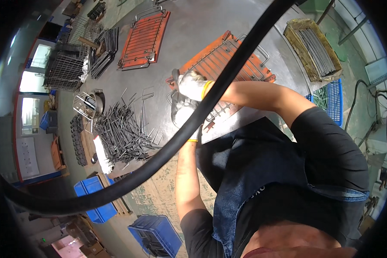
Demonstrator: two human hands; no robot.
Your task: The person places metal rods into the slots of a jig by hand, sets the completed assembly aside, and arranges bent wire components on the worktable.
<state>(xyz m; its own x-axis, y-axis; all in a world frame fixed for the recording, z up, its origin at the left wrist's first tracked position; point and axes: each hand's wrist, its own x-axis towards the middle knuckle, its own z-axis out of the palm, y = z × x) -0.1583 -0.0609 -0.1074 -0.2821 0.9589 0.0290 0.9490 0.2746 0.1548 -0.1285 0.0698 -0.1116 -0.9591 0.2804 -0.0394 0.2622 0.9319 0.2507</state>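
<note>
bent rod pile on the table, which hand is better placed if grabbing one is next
Probably the left hand: it is nearer the bent rod pile, while the right hand is farther off, its forearm reaching across the nearer orange frame.

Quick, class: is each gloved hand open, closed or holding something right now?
Left hand: by the left end of the nearer orange fixture; grip cannot be told.
Right hand: beside the left hand at that same end; grip cannot be told.
</note>
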